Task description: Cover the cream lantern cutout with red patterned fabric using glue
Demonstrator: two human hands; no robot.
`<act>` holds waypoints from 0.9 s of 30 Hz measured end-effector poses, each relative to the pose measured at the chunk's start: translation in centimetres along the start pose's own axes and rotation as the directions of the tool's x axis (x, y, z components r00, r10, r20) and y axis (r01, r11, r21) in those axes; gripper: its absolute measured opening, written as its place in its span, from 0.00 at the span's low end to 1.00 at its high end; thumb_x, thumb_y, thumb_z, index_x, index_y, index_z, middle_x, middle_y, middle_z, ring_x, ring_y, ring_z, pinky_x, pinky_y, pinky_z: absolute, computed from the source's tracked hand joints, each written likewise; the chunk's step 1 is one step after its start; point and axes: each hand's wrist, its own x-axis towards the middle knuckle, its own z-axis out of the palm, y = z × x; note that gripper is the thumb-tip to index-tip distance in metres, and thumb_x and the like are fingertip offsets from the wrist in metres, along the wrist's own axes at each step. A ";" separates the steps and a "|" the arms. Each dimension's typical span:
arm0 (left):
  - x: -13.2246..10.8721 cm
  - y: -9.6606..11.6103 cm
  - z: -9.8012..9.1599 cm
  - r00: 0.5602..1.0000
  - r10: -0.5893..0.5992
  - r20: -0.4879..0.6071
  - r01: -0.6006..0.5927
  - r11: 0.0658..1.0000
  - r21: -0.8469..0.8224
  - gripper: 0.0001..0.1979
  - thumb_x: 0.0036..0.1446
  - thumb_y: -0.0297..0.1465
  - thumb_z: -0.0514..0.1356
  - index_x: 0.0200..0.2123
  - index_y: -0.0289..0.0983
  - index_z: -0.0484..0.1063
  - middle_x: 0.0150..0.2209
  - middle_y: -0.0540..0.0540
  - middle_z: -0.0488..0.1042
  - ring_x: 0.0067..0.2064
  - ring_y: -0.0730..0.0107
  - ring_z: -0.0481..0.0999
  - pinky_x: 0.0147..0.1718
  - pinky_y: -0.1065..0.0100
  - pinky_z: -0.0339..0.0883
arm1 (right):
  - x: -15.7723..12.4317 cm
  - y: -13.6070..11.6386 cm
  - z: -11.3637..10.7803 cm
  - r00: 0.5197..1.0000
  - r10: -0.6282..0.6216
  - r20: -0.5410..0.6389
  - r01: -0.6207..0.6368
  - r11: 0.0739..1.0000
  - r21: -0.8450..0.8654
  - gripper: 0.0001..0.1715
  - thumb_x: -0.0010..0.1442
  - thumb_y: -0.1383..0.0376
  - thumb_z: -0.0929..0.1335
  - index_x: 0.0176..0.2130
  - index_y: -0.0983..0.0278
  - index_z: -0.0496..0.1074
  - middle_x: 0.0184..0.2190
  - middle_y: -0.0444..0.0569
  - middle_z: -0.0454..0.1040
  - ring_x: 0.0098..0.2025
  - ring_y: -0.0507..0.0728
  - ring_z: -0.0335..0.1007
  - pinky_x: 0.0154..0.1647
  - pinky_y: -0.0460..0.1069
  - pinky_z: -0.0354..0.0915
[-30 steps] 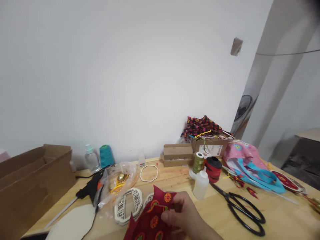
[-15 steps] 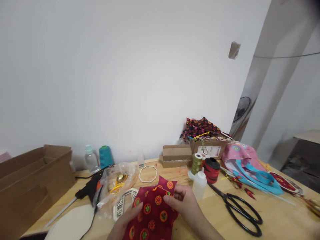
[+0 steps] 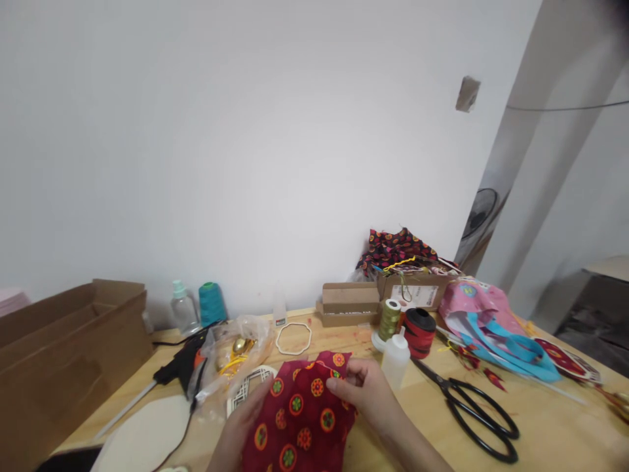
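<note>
Between my hands hangs a dark red patterned fabric [image 3: 307, 410] with orange and green flower motifs. My right hand [image 3: 366, 393] pinches its upper right edge between thumb and fingers. At the cloth's left side is my left hand [image 3: 240, 419], closed on the edge, its fingertips partly hidden behind the fabric. A white lattice frame [image 3: 248, 387] lies beside the left hand, partly covered by it. Just beyond the cloth rests a thin pale scalloped ring [image 3: 293, 338]. Near my right hand stands a white squeeze bottle [image 3: 396, 359].
Black-handled scissors [image 3: 474, 413] lie at the right. Thread spools [image 3: 419, 332] and small cardboard boxes [image 3: 350, 305] stand along the back. To the left are a glue gun [image 3: 179, 367], a plastic bag [image 3: 240, 354], a pale flat panel [image 3: 145, 436] and a large cardboard box [image 3: 73, 360].
The fabric's upper corner has dropped and folded down, and the cloth is spread wider. My left thumb has slipped from its front. The view has shifted slightly left.
</note>
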 end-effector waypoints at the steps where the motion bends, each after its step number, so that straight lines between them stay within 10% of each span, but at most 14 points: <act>1: 0.0 -0.2 0.1 1.000 0.000 -0.002 0.000 1.000 0.014 0.26 0.47 0.34 0.59 0.51 0.32 0.64 0.39 0.38 0.77 0.44 0.46 0.72 0.43 0.49 0.63 | 0.0 0.1 0.0 1.000 0.001 -0.007 -0.001 1.000 -0.007 0.13 0.39 0.60 0.74 0.19 0.68 0.74 0.11 0.40 0.65 0.14 0.45 0.51 0.16 0.42 0.51; 8: 0.3 -0.7 0.2 0.968 0.244 -0.052 -0.228 0.949 0.217 0.39 0.36 0.25 0.67 0.54 0.33 0.58 0.31 0.38 0.79 0.37 0.49 0.77 0.35 0.55 0.69 | -0.1 -0.3 0.2 1.000 0.021 -0.016 -0.021 1.000 0.000 0.18 0.38 0.54 0.73 0.19 0.68 0.72 0.14 0.41 0.66 0.19 0.49 0.57 0.20 0.44 0.54; 14: 0.5 -0.7 0.3 0.957 0.276 -0.086 -0.251 0.941 0.228 0.35 0.37 0.25 0.67 0.51 0.29 0.61 0.30 0.37 0.79 0.36 0.48 0.77 0.35 0.54 0.69 | -0.1 -0.7 -0.1 0.996 0.044 -0.079 -0.039 0.998 0.056 0.29 0.51 0.45 0.62 0.22 0.67 0.70 0.15 0.41 0.62 0.18 0.47 0.54 0.18 0.42 0.49; 27: -0.4 -0.7 1.7 0.956 0.229 -0.184 -0.184 0.955 0.232 0.33 0.41 0.21 0.62 0.54 0.34 0.57 0.25 0.42 0.80 0.31 0.51 0.78 0.33 0.53 0.70 | -0.2 -0.8 0.4 1.000 0.014 0.027 -0.013 1.000 -0.009 0.15 0.39 0.57 0.74 0.25 0.67 0.76 0.17 0.44 0.71 0.19 0.50 0.63 0.24 0.46 0.59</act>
